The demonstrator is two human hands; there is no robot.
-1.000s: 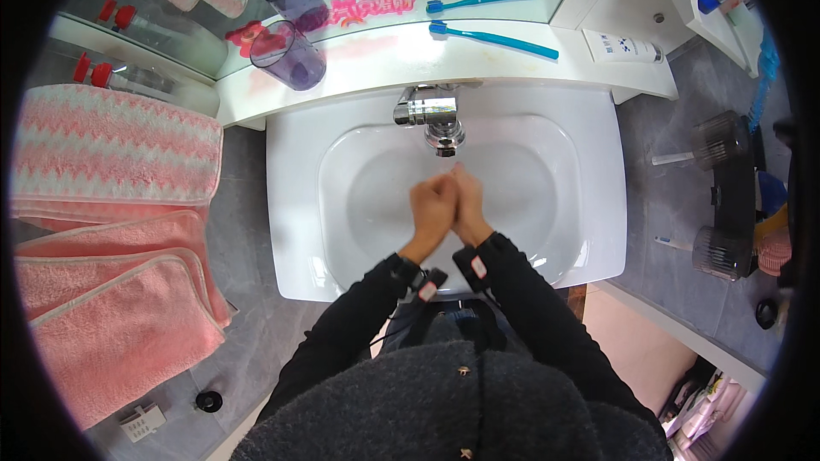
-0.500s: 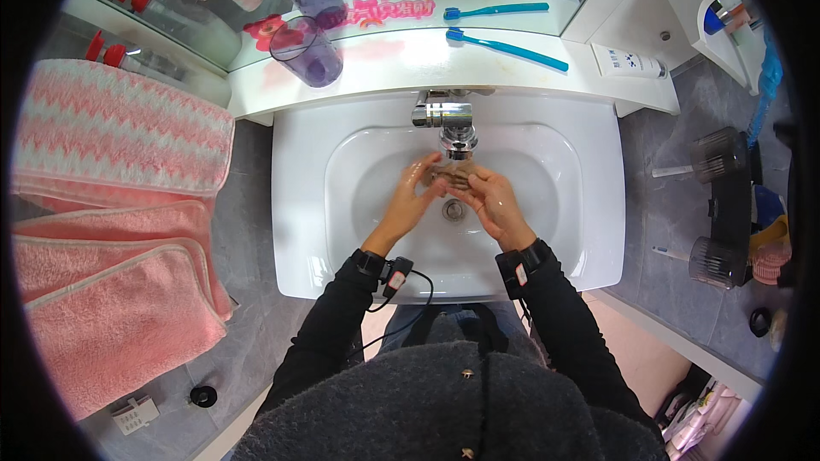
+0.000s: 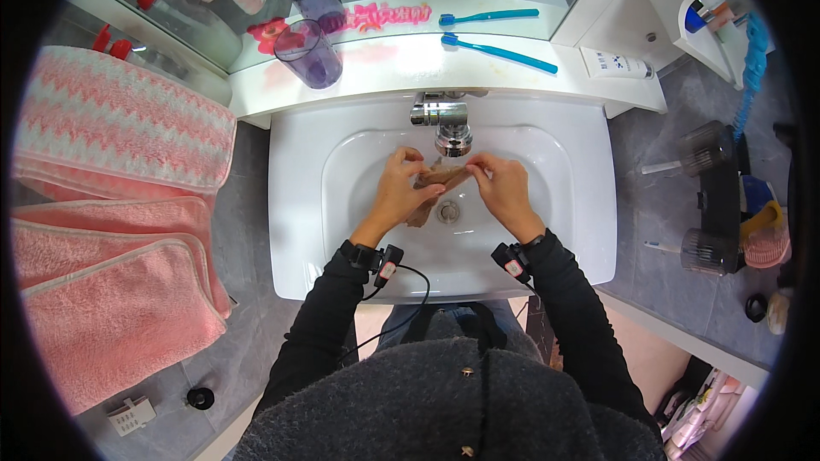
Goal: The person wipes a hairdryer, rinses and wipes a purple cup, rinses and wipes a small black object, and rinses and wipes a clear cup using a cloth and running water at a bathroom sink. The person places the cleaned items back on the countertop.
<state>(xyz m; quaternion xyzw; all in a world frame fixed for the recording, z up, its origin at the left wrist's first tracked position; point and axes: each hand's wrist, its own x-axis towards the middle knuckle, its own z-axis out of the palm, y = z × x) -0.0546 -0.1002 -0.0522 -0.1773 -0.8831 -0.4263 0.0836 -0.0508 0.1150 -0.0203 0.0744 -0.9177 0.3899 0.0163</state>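
Under the chrome faucet [image 3: 453, 132], a thin, limp brown cloth [image 3: 444, 177] is stretched between my two hands over the white sink [image 3: 299, 222]. It looks wet, and its exact kind cannot be made out. My left hand [image 3: 398, 188] is closed on its left part, with a loose end hanging below the fingers. With thumb and fingertips, my right hand [image 3: 506, 195] pinches the right end. The round metal drain [image 3: 448, 212] shows just below the cloth.
A white shelf [image 3: 384, 77] behind the sink holds a purple cup [image 3: 309, 55], a blue toothbrush [image 3: 504, 55] and a white tube [image 3: 617, 63]. Pink towels [image 3: 128, 316] hang at the left. A dark rack [image 3: 722, 196] with cups is at the right.
My hands have moved apart, and the cloth, bunched between them before, is now spread out. A loose end has come to hang below my left hand.
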